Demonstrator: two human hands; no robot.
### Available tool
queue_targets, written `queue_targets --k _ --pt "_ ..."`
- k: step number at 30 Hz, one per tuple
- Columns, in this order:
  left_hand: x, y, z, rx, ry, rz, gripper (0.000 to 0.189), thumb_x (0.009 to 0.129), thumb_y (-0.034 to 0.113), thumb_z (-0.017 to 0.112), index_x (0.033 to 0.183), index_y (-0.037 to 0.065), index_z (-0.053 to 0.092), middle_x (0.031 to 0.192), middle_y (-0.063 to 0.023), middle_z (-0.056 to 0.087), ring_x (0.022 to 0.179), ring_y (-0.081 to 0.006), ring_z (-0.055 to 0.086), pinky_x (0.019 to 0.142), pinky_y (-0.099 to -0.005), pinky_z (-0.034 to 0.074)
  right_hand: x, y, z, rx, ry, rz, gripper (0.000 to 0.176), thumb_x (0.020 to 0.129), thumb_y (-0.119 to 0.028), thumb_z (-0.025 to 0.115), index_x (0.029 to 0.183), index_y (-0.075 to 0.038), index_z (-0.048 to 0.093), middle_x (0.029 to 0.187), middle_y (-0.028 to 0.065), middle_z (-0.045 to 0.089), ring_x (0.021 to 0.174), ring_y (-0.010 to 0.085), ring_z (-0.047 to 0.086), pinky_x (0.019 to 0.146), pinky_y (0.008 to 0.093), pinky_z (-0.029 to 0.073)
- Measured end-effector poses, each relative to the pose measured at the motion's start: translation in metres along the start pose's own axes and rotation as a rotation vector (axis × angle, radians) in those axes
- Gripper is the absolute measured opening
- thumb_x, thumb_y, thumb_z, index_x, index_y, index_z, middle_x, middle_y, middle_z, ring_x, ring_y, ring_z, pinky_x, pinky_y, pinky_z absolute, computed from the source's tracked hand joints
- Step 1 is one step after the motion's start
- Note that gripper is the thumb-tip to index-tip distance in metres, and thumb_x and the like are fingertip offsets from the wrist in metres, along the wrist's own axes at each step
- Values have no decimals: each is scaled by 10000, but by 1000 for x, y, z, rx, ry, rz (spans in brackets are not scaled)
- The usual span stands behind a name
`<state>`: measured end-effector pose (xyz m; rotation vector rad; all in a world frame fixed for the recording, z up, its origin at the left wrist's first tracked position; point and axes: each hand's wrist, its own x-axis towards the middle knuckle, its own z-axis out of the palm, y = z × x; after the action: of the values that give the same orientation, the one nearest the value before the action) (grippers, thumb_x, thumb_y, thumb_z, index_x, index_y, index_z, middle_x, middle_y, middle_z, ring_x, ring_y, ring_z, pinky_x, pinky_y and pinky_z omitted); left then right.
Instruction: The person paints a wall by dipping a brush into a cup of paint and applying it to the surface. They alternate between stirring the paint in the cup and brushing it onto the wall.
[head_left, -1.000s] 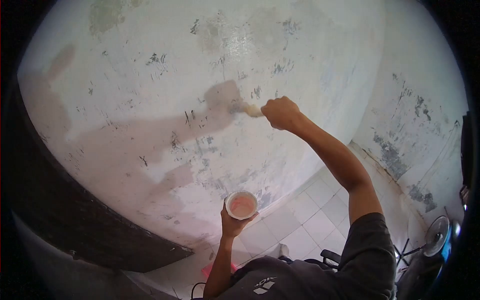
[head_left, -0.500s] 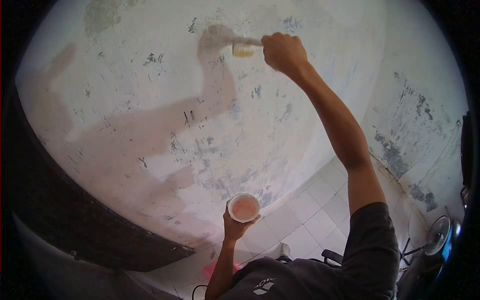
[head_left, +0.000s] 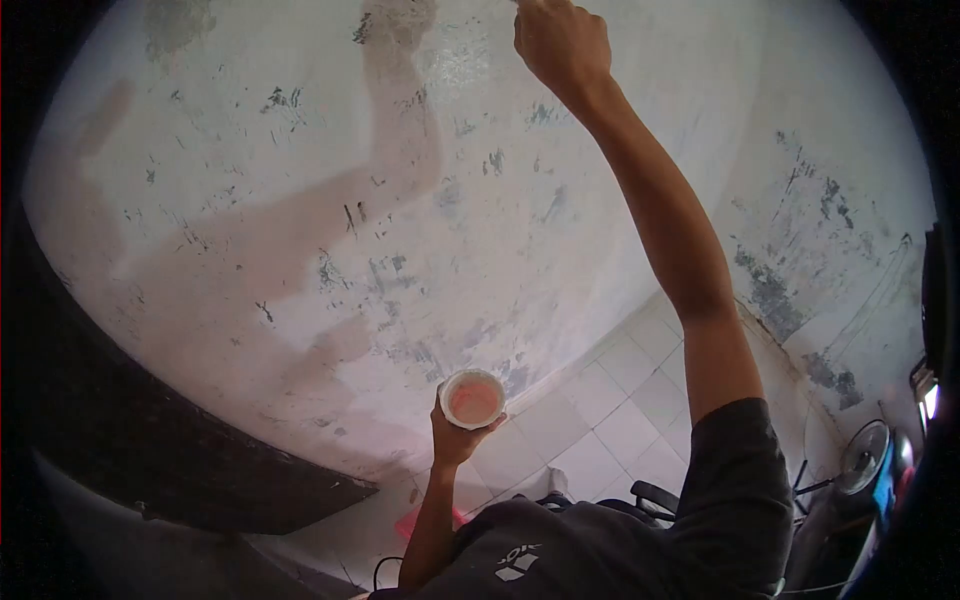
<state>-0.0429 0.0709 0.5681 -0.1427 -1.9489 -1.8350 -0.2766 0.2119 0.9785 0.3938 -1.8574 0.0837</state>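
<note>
At the top edge of the view, my right hand [head_left: 563,45] is raised to the wall [head_left: 575,245] and closed around a paintbrush. Only a sliver of the handle shows past the fingers; the bristles are out of frame. A shiny, wet-looking patch lies on the wall just left of that hand. Lower down, my left hand [head_left: 457,442] grips a small white cup [head_left: 472,427] from below and the side. The cup is held upright in front of the wall's base, with pinkish contents inside. Dark scuffs and peeled spots mark the wall, and my arm's shadow falls across it.
A dark curved-looking ledge [head_left: 230,465] runs along the lower left. Pale floor tiles [head_left: 600,410] meet the wall below. A pink object [head_left: 408,522] lies on the floor beside my left forearm. A fan [head_left: 865,455] stands at the lower right, near the scuffed side wall [head_left: 830,290].
My right hand has moved higher in the view, and the brush's bristles have left the frame. The view has shifted slightly; the cup stays in my left hand.
</note>
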Motion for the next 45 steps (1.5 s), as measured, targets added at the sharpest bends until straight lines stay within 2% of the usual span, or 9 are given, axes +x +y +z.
queue_targets --k 5,9,17,20,27,29,36,38,45 --pt "-2 -3 -8 47 30 4 675 580 120 917 1122 11 531 1024 -109 646 949 -210 632 849 -342 512 -28 -8 7 83 -236 -173 147 838 -76 514 835 13 630 783 219 659 703 370 671 641 471 543" --pt "-2 -2 -15 37 24 -40 676 591 80 905 1143 21 519 1087 -95 613 1013 -195 601 895 -346 492 -71 -17 23 60 -384 -247 200 858 -102 514 761 -54 682 702 149 661 609 313 676 539 406 554" --pt "0 6 -18 43 21 10 668 595 86 905 1140 22 523 1078 -92 616 1014 -191 599 893 -347 493 -127 -12 7 38 -843 -395 117 806 -80 573 853 -55 678 845 142 675 830 314 679 689 429 540" --pt "-1 6 -17 -2 12 -3 678 590 94 909 1143 22 523 1078 -91 619 1007 -194 602 897 -348 491 -119 -10 8 -36 -952 -449 138 797 -84 579 895 -62 675 863 139 672 824 322 675 708 440 532" --pt "-6 2 -18 65 55 40 697 571 163 930 1123 4 535 1022 -115 651 934 -220 641 848 -353 520 -32 -5 -10 19 -461 -67 196 831 -107 533 956 -58 676 897 155 680 823 330 682 732 445 535" --pt "-10 2 -19 70 47 26 700 572 166 930 1126 6 533 1023 -114 650 935 -219 640 849 -352 520 -4 -2 -2 4 -351 -78 200 819 -89 529 950 -39 671 924 175 683 837 357 679 744 462 534" --pt "-9 3 -20 33 52 -16 704 570 152 929 1131 11 527 1035 -110 644 951 -213 631 859 -345 512 37 3 -11 -23 -218 -50 201 800 -100 555 955 -47 672 907 174 688 853 359 677 755 471 533" --pt "-11 2 -22 -4 58 -24 700 570 149 928 1129 12 529 1036 -107 643 950 -212 629 859 -344 510 36 12 -7 -54 -178 -30 244 847 -192 569 1034 -103 697 908 144 697 844 336 672 762 457 536" --pt "-8 -6 -25 -25 77 -65 691 567 142 928 1120 14 533 1028 -103 638 952 -213 623 857 -346 508 14 4 -21 -31 -96 47 186 858 -176 564 956 -74 683 845 177 680 771 371 662 685 476 532"
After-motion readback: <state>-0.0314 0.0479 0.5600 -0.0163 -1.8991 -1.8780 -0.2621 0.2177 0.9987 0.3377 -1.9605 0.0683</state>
